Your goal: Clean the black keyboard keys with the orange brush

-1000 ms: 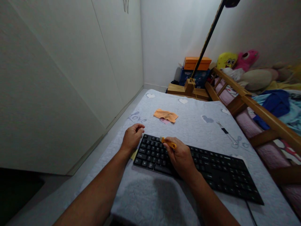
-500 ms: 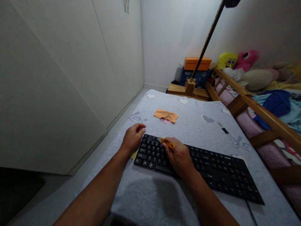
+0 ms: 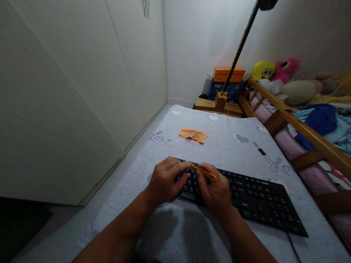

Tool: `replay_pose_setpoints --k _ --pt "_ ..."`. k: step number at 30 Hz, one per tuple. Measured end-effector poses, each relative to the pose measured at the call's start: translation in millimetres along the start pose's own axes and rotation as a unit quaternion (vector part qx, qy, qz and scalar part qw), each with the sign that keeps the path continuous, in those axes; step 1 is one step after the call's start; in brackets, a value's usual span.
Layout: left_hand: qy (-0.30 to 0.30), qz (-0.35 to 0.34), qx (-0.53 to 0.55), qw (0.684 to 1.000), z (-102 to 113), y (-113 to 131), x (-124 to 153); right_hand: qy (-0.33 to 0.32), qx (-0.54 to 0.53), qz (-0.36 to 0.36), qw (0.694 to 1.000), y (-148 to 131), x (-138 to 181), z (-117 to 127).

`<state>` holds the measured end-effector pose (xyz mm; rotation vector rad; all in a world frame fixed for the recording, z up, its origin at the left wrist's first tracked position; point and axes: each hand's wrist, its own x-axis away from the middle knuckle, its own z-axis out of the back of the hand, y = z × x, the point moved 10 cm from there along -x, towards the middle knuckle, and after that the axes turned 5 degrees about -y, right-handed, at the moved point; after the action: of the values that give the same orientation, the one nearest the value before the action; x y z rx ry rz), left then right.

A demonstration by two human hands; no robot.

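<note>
A black keyboard [image 3: 257,199] lies at a slant on the pale blue bedspread. My right hand [image 3: 216,188] is closed around a small orange-handled brush [image 3: 207,174] above the keyboard's left part. The brush's pale end points left, and its tip is partly hidden by fingers. Over the keyboard's left end is my left hand [image 3: 167,179], with thumb and fingers apart. Its fingertips come close to the brush's tip; whether they touch it, I cannot tell. Beyond the keyboard rests a crumpled orange cloth [image 3: 193,134].
On the right of the bedspread [image 3: 131,182] lies a thin metal tool with a black band [image 3: 263,153]. A wooden bed rail [image 3: 301,122] runs along the right side. White cabinet doors [image 3: 82,91] stand at left. A black pole [image 3: 241,45] rises from a wooden base at the back.
My left hand has moved right, from beside the keyboard's left end to over its keys near the brush. My right hand has shifted slightly right and down, and the brush has turned.
</note>
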<state>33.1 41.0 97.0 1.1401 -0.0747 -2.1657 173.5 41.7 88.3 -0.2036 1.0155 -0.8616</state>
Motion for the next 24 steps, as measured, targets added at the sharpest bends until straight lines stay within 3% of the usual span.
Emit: replay_pose_setpoints --k 5,13,17,24 --pt "-0.036 -0.031 -0.025 0.999 -21.6 12.5 3.1 -0.01 -0.014 0.037 0.999 -13.3 -0.1 -0.7" --pt "0.001 -0.005 -0.016 1.0 -8.6 4.8 2.1 -0.082 -0.034 0.062 0.994 -23.5 -2.2 -5.4" --pt "0.059 0.107 0.021 0.992 8.0 -25.6 5.1 -0.047 0.038 0.024 0.998 1.0 -4.2 34.1" --pt "0.104 0.314 0.081 0.94 8.7 -83.0 22.0 -0.025 0.19 -0.103 0.976 86.8 24.8 111.3"
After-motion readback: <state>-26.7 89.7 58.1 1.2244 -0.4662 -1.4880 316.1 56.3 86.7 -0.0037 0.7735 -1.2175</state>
